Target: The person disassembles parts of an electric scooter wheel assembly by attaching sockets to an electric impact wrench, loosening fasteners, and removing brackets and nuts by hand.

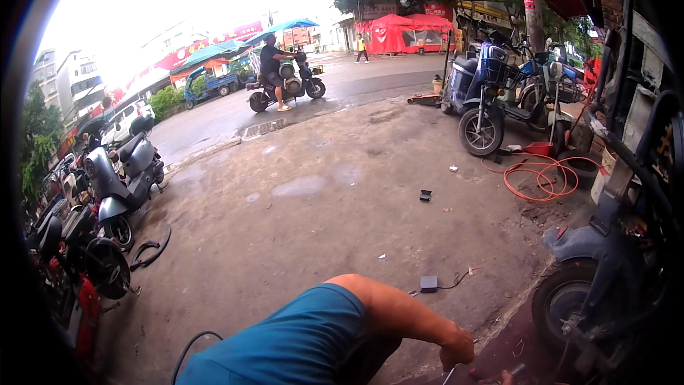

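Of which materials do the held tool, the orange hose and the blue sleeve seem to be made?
Tool: probably bare metal, pale and shiny. Orange hose: smooth rubber or plastic, which is unclear; it lies in rounded loops. Blue sleeve: matt fabric, with soft creases.

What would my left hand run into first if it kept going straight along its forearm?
The left hand would probably meet the right hand first, just down and to its right at the lower edge; depth is unclear, so it might pass over it.
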Motion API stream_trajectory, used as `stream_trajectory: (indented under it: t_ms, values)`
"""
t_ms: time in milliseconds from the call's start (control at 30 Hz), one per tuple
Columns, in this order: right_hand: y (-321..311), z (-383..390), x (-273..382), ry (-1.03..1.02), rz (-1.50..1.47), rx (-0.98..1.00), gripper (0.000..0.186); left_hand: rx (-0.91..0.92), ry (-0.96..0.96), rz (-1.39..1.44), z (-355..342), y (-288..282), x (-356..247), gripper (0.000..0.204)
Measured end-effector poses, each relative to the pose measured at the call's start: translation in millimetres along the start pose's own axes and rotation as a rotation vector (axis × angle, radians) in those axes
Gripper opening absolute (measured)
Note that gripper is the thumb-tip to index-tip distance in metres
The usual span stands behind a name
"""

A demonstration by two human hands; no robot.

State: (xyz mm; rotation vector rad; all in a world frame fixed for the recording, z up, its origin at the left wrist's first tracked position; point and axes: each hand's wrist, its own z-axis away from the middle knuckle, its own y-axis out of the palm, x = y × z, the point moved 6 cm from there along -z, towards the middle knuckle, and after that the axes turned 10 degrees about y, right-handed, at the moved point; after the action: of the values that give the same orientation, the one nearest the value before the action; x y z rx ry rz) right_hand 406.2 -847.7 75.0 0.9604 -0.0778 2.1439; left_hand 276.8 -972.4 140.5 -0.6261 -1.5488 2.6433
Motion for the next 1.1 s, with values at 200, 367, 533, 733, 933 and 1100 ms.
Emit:
stream_trajectory:
  t_ms: [200, 367, 533, 733, 933, 1100]
  values:
    - [-11, -22, -10, -0.011, -0.014, 0.025, 0.035, 0.037, -0.015, 0.007, 2, 0, -1, 0.037]
    - [-11, -31, -11, -0.011, -0.041, -0.023, 0.035, 0.040, -0.032, 0.014, 3, 1, 0, 0.036]
    - [-18, -35, -16, -0.018, -0.064, -0.006, 0.035, 0.024, -0.013, 0.018, 2, -2, -2, 0.036]
    - [-7, -25, -10, -0.019, -0.050, 0.017, 0.034, 0.053, -0.033, -0.015, 0, -2, 1, 0.037]
    - [-6, -21, -8, -0.028, -0.034, 0.026, 0.033, 0.055, -0.028, -0.011, 2, -5, -2, 0.037]
    - [-10, -23, -10, 0.001, -0.048, 0.021, 0.033, 0.082, -0.025, -0.012, -1, -1, -2, 0.037]
